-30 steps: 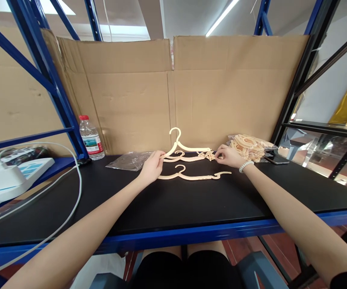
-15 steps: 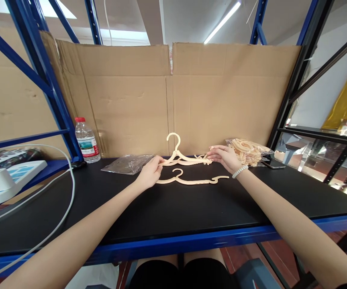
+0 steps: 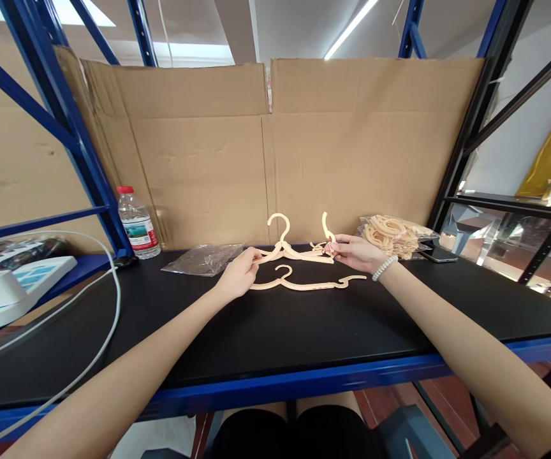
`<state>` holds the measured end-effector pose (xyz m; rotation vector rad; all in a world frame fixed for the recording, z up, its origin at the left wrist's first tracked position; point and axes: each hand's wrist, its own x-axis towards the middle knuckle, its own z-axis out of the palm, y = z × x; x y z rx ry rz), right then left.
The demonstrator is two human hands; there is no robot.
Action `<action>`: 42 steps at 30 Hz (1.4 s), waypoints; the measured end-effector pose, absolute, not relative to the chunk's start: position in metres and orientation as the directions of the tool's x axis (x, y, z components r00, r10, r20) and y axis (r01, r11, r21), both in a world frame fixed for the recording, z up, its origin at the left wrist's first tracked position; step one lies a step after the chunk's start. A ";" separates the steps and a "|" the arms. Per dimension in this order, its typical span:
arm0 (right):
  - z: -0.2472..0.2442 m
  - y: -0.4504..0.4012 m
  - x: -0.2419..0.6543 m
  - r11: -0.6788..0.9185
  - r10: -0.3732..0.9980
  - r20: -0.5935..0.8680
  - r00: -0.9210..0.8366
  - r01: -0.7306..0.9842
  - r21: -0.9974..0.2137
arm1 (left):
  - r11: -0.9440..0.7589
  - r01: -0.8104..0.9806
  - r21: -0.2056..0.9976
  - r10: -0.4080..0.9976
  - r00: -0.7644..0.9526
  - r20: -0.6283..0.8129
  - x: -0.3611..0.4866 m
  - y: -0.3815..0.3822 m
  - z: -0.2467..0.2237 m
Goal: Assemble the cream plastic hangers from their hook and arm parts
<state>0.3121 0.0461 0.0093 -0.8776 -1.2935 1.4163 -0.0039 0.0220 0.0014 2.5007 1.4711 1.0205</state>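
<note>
A cream plastic clothes hanger (image 3: 296, 254) is raised a little off the black table top, its hook pointing up. My left hand (image 3: 240, 273) is closed around its left end, which the fingers hide. At the right end, my right hand (image 3: 359, 254) pinches the hanger near a curved end piece (image 3: 327, 227) that stands upright. Whether the two are joined there is hidden by the fingers. Nearer to me lies a second cream hanger (image 3: 304, 286), flat on the table, with a hooked piece at its right end. Small cream parts show behind the held hanger.
Right of my right hand lies a clear bag of cream hangers (image 3: 393, 234), beside a phone (image 3: 439, 254). An empty-looking plastic bag (image 3: 203, 260) rests at left, near a water bottle (image 3: 138, 223). A white cable (image 3: 117, 299) crosses the left side. Cardboard (image 3: 199, 166) walls the back.
My right hand has closed from spread fingers to a pinch at the hanger's right end. The curved end piece now stands upright there. The left hand keeps its hold.
</note>
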 end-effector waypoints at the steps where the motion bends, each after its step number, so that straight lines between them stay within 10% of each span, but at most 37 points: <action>1: 0.009 0.046 0.312 0.047 0.955 0.101 -0.279 -0.196 -0.980 | -0.536 0.758 0.372 0.802 0.318 0.506 -0.004 0.022 0.001; 42: 0.016 0.047 0.327 -0.326 0.799 -0.265 -0.541 -0.019 -0.945 | -0.535 0.772 0.343 0.797 0.327 0.507 -0.002 0.020 -0.003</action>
